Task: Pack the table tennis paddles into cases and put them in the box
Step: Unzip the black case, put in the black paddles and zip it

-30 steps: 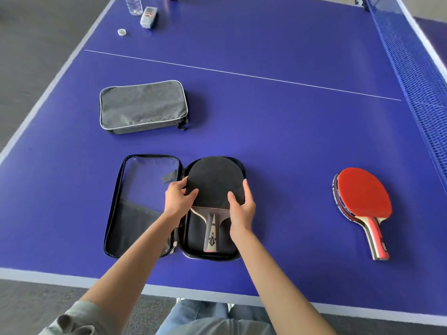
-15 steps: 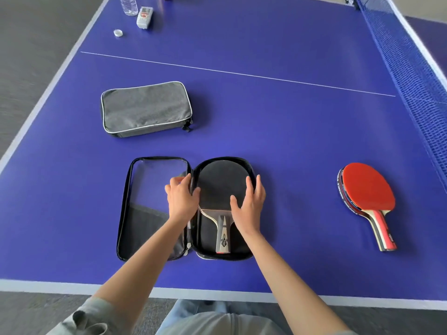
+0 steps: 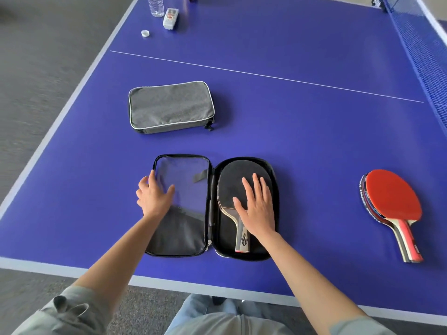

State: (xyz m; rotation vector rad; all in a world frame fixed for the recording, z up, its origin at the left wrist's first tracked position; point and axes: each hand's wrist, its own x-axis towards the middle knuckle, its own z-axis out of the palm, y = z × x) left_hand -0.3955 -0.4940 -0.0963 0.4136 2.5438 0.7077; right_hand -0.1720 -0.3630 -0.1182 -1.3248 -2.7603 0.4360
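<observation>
Both hands have spread apart since a moment ago: the left hand [image 3: 154, 198] now lies flat with loose fingers on the clear-windowed lid of the open black case [image 3: 180, 206], grasping nothing, while the right hand [image 3: 257, 209] presses flat, fingers extended, on the black paddle [image 3: 232, 182] seated in the case's right half. That palm hides where blade meets handle; only the pale wooden handle's lower end with a small label shows. Lower down, the lid turns to dark mesh. Off to the right on the blue table [image 3: 302, 131], well apart, lies the red paddle [image 3: 391, 201]; whether it is one paddle or two stacked is hard to tell. A zipped grey fabric case [image 3: 170, 106] with pale piping lies behind. A bottle [image 3: 154, 7] is cut off at the top edge.
</observation>
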